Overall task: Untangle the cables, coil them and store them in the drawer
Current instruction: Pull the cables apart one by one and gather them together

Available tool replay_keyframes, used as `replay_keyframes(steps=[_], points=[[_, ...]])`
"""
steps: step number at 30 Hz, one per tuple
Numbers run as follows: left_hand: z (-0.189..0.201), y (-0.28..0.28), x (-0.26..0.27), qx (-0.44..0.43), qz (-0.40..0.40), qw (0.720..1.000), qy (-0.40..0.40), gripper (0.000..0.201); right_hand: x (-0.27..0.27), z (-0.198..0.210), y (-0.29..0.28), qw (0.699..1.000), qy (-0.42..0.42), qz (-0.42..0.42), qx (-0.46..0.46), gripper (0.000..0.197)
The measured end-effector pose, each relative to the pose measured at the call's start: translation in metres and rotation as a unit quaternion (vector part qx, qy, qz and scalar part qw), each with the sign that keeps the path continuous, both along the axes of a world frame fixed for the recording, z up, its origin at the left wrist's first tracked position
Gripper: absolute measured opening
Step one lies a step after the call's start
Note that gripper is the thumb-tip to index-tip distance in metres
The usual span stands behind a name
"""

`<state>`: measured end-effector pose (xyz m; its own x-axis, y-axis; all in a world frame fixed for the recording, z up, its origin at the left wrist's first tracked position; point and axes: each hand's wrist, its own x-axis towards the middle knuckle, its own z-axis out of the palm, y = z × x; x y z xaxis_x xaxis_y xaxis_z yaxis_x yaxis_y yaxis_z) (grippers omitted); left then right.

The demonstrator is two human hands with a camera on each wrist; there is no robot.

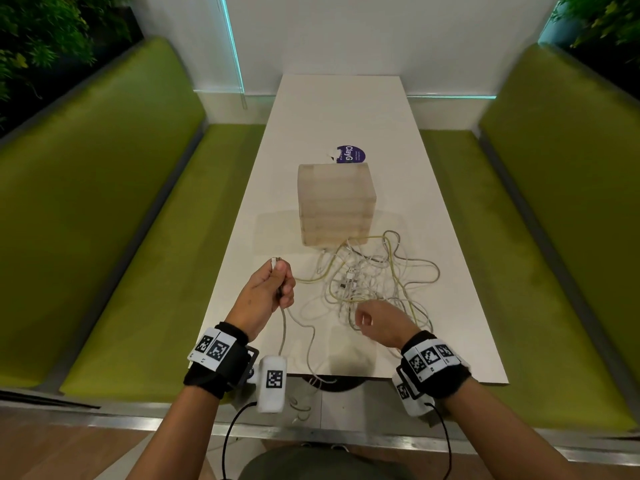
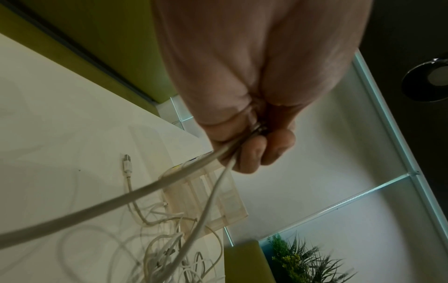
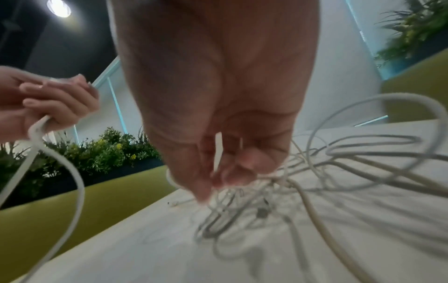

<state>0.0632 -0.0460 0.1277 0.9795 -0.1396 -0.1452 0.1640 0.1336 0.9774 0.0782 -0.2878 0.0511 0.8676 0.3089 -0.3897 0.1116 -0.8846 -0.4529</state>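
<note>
A tangle of white, grey and yellowish cables [image 1: 374, 278] lies on the white table [image 1: 339, 116], just in front of a pale drawer box [image 1: 336, 202]. My left hand [image 1: 278, 285] is raised left of the tangle and grips a grey-white cable [image 2: 145, 191] in its fist. That cable's plug [image 1: 274, 261] sticks out above the fist. My right hand [image 1: 363, 320] is at the near edge of the tangle [image 3: 315, 172], fingers curled down and pinching a thin white strand [image 3: 218, 149]. The drawer box [image 2: 211, 199] shows closed fronts.
A purple sticker [image 1: 351, 154] lies behind the box. Green benches [image 1: 104, 202] [image 1: 554, 202] flank the table. One cable loop hangs over the near table edge [image 1: 311, 379]. A loose white plug [image 2: 127, 164] lies on the table left of the box.
</note>
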Motion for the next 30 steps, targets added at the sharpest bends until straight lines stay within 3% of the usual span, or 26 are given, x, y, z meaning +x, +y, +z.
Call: replay_keyframes(steps=[2, 5, 9, 10, 12, 18, 21, 24, 30], points=[[-0.001, 0.001, 0.0, 0.003, 0.001, 1.0, 0.0, 0.03, 0.008, 0.005, 0.005, 0.996, -0.058, -0.049, 0.037, 0.007], [-0.003, -0.001, 0.0, 0.008, 0.001, 1.0, 0.001, 0.03, 0.022, 0.004, 0.02, 0.99, -0.078, -0.104, 0.063, 0.028], [-0.006, -0.004, -0.001, 0.015, 0.002, 1.0, 0.004, 0.029, 0.033, -0.001, 0.045, 0.991, -0.068, -0.103, 0.045, 0.061], [-0.007, -0.004, -0.001, 0.015, 0.002, 1.0, 0.007, 0.029, 0.034, -0.003, 0.051, 0.993, -0.067, -0.09, 0.024, 0.058], [-0.011, -0.005, 0.0, 0.015, 0.006, 1.0, 0.016, 0.028, 0.036, -0.005, 0.059, 0.994, -0.082, -0.079, 0.003, 0.033], [-0.022, -0.008, 0.004, 0.01, 0.025, 0.999, 0.031, 0.027, 0.037, 0.02, 0.038, 0.952, -0.116, -0.153, 0.237, 0.014], [-0.025, -0.019, 0.009, -0.002, 0.028, 0.999, 0.046, 0.028, 0.037, 0.041, 0.017, 0.928, -0.108, -0.145, 0.327, 0.026], [-0.027, -0.035, 0.014, -0.032, 0.019, 0.997, 0.067, 0.027, 0.033, 0.047, 0.003, 0.925, -0.068, -0.092, 0.361, 0.024], [-0.032, -0.056, 0.023, -0.088, 0.041, 0.99, 0.104, 0.028, 0.016, 0.039, -0.006, 0.945, -0.053, 0.031, 0.322, 0.02]])
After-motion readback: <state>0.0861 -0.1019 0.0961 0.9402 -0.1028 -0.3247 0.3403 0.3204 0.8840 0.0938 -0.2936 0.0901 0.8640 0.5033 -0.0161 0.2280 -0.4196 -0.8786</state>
